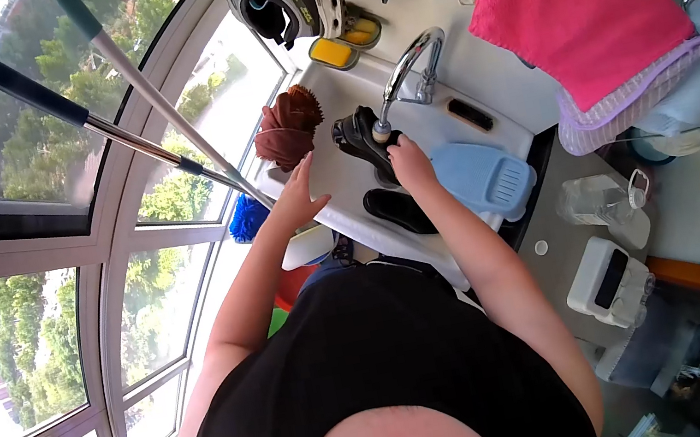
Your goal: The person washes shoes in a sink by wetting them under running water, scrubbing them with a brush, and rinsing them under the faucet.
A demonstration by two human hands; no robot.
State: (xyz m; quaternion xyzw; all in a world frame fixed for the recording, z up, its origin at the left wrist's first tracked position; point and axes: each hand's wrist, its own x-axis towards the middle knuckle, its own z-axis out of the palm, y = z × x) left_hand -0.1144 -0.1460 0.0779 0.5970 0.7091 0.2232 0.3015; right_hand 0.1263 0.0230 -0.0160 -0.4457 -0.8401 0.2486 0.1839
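Well, under the curved chrome tap (pixel 400 69) sits a dark, rounded shoe (pixel 362 139), my right grip (pixel 411 161) clamped on it, arm outstretched; left of the tap, my left grip (pixel 299 197) hangs, fingers spread apart.

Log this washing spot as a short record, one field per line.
Left hand: empty, fingers spread, near the brown bundle; contact unclear
Right hand: holding a black shoe
Tap: spout over the shoe; water flow unclear
In sink: also a dark item, likely another shoe
Sink's right side: blue washboard, brush
Hanging at right: pink towel
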